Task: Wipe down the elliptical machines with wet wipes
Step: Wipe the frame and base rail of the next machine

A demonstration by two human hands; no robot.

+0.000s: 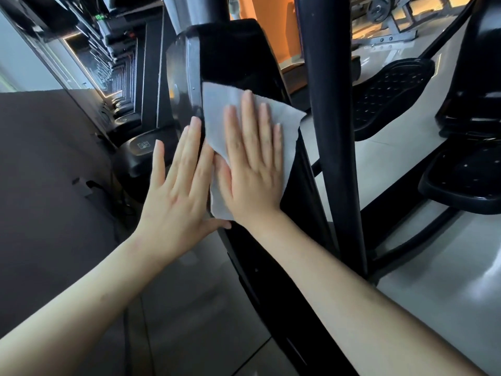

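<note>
While the right grip (252,169) pressed the wet wipe (225,101) flat-fingered against the elliptical's housing (233,52) and the left grip (176,196) rested spread beside it, wiping seemed partway, the pedals (390,93) probably left to do.

You had no legible text. Pale square label (143,145) on glossy black plastic machine base (132,162): was blurred. Small green lit sign (99,17), upper left: was illegible.
</note>
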